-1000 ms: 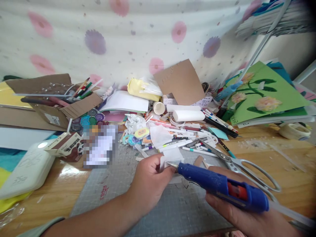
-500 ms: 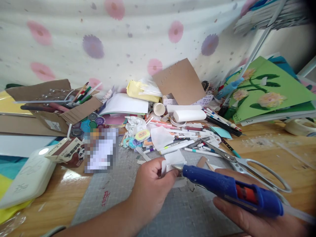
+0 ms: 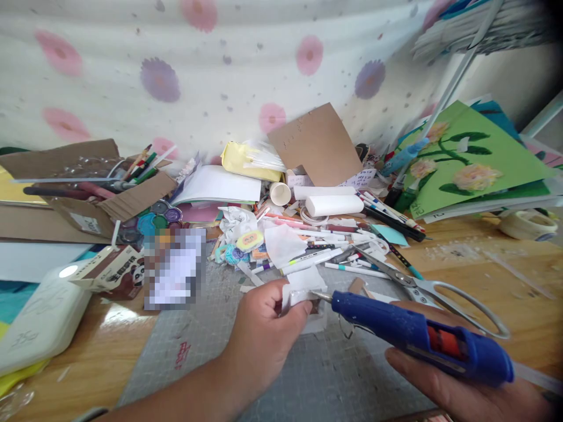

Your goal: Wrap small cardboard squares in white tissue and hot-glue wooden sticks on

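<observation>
My left hand (image 3: 264, 337) is closed in a pinch on a small white paper piece (image 3: 301, 291), held just above the grey cutting mat (image 3: 211, 346). My right hand (image 3: 457, 390) grips a blue hot glue gun (image 3: 422, 337) with a red trigger. The gun's metal nozzle (image 3: 320, 296) touches the paper piece at my left thumb. A clear glue stick pokes out of the gun's back end at the right.
Large scissors (image 3: 435, 296) lie just behind the glue gun. A heap of pens, paper scraps and white tubes (image 3: 328, 205) covers the table's middle. A cardboard box of tools (image 3: 101, 187) stands left, a white device (image 3: 41, 319) near left, green flower artwork (image 3: 475, 158) and tape roll (image 3: 528, 224) right.
The glue gun and my right hand have drifted slightly right and lower. My left hand keeps its pinch on the paper piece, with the nozzle still at it.
</observation>
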Demonstrator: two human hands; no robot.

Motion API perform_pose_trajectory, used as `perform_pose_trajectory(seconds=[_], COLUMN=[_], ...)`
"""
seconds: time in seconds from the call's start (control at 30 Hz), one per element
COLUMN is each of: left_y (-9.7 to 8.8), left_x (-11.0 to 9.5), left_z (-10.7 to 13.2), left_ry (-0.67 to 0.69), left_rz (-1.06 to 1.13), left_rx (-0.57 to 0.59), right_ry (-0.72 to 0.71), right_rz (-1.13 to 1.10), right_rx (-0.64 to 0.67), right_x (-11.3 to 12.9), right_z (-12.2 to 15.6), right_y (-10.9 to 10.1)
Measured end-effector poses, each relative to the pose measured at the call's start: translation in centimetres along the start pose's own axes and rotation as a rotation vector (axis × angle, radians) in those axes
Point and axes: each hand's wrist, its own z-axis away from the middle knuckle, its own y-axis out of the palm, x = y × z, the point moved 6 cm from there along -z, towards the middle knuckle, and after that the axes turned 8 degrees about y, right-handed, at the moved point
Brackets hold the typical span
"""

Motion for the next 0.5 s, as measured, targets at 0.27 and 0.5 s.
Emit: perform_pose_trajectory(seconds=[0.27, 0.5], left_y=[-0.2, -0.1], left_x=[-0.3, 0.1], left_z=[-0.1, 0.1], left_ry=[-0.016, -0.017], left_rz=[-0.035, -0.007], left_rx=[-0.013, 0.007], right_ry=[-0.009, 0.026], right_rz=[0.226, 0.131], right_rx=[-0.169, -0.068], right_x=[-0.9, -2.4], right_z=[0.6, 0.6], right_y=[-1.6, -2.0])
